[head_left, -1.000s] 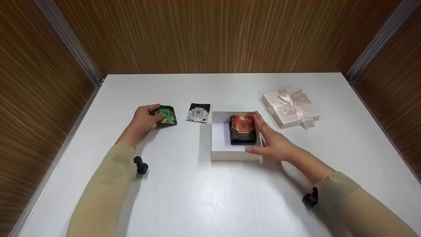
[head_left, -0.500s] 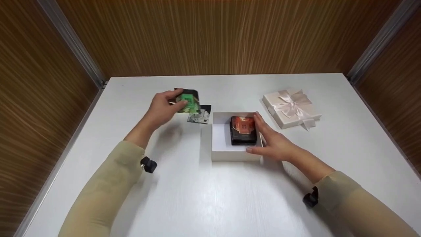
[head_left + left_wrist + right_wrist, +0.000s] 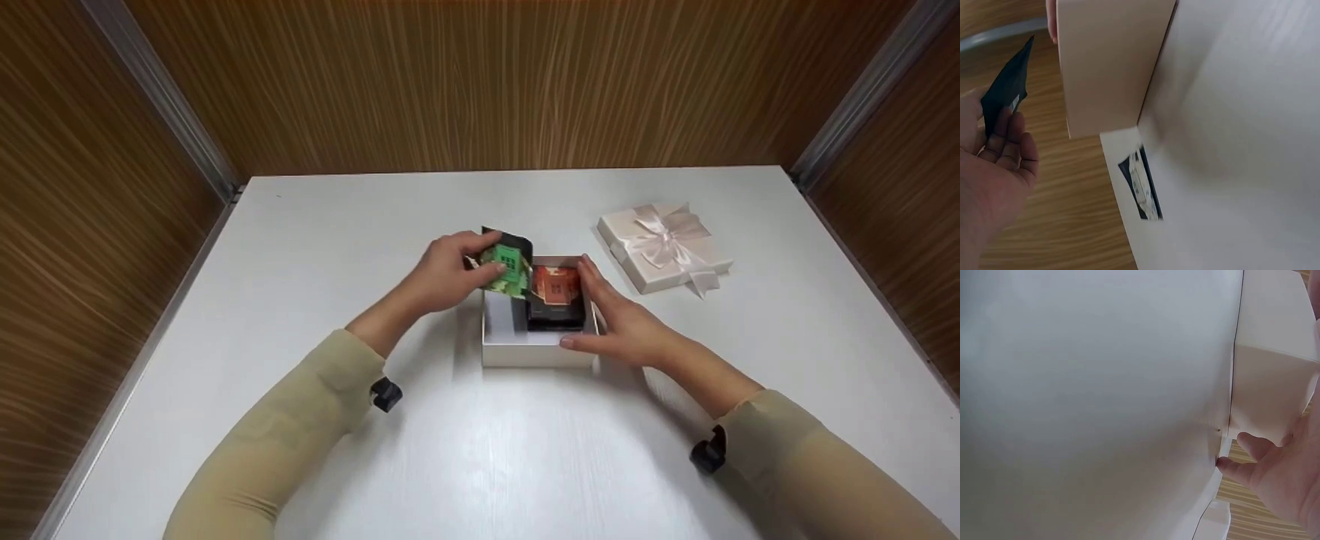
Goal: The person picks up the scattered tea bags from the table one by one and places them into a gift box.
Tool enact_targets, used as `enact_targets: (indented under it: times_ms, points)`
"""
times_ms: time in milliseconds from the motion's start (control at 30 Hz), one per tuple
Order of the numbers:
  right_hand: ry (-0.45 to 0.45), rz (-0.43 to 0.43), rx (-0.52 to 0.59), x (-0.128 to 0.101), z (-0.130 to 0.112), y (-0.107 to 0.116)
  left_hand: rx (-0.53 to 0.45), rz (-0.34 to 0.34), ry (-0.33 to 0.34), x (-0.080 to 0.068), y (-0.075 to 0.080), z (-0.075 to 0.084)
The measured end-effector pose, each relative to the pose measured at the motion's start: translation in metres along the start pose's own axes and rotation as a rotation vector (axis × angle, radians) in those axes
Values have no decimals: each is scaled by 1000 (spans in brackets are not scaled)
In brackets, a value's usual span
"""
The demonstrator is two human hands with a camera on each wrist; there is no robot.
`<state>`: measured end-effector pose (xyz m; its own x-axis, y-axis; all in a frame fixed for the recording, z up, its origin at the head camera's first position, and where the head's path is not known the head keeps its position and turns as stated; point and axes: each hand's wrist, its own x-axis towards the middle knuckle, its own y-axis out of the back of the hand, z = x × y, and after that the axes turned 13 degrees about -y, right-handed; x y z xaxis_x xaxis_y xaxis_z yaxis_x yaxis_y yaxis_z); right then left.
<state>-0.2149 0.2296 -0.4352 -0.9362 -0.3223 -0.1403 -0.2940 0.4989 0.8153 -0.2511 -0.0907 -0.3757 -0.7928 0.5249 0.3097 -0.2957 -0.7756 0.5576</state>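
My left hand [image 3: 448, 274] pinches a green-and-black sachet [image 3: 510, 262] between thumb and fingers, above the back left corner of an open white box [image 3: 536, 355]. In the left wrist view this sachet [image 3: 1006, 84] shows its dark back. My right hand [image 3: 626, 324] holds the box at its right end, the thumb at the front wall and fingers along the right side. Inside the box, against the right wall, a stack of black sachets [image 3: 556, 296] has an orange-red front on top. A white-and-black sachet [image 3: 1141, 183] lies on the table, hidden from the head view by my left hand.
A pale pink box lid [image 3: 664, 244] with a satin ribbon bow lies behind and right of the box. The white table [image 3: 480, 450] ends at wood-grain panels [image 3: 480, 90] at the back and both sides.
My left hand has lifted the green sachet off the table and carried it right, past the white-and-black sachet, to above the box. My right hand stays at the box.
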Motion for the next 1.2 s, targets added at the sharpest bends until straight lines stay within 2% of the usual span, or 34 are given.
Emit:
enact_targets:
  times_ms: [167, 533, 733, 933, 1200]
  points:
    - [-3, -2, 10, 0, 1, 1, 26, -48, -42, 5, -17, 4]
    - [-2, -10, 25, 0, 3, -1, 63, -132, -82, 12, -43, 5]
    - [1, -15, 35, 0, 3, -1, 78, -154, -55, 16, -52, 5]
    - [-1, -16, 27, -1, 3, -1, 134, -191, -32, 22, -58, 4]
    - [9, -11, 24, -1, 1, 0, 178, -209, -37, 26, -62, 3]
